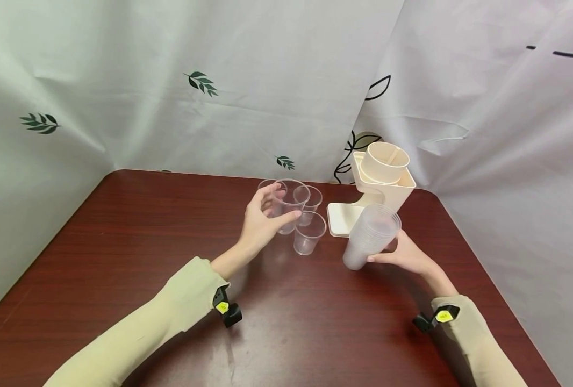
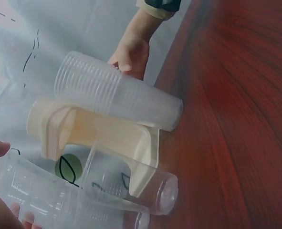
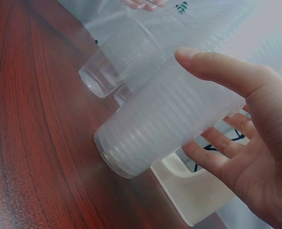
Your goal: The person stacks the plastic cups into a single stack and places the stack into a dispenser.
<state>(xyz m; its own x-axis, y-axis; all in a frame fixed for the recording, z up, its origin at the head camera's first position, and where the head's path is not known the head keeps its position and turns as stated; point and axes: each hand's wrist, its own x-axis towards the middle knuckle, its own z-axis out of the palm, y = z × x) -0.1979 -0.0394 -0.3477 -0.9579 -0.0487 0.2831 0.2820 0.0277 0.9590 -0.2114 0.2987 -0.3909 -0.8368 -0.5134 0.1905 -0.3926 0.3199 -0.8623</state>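
In the head view my left hand [image 1: 257,220] grips a clear plastic cup [image 1: 288,209] between thumb and fingers, a little above the table. Close around it stand more clear cups: a front cup [image 1: 306,247], a rear cup [image 1: 314,201] and one partly hidden behind my fingers. My right hand [image 1: 409,253] holds a tall stack of nested plastic cups [image 1: 371,236], tilted. From the right wrist, the thumb lies along the near side of the stack [image 3: 155,119], with fingers on its other side. The left wrist view shows the held cup [image 2: 31,186] at lower left.
A cream-coloured stand [image 1: 385,183] with a round holder on top and a flat base [image 1: 343,217] stands at the back right, just behind the stack. The dark red wooden table [image 1: 286,322] ends at a white patterned curtain [image 1: 248,123].
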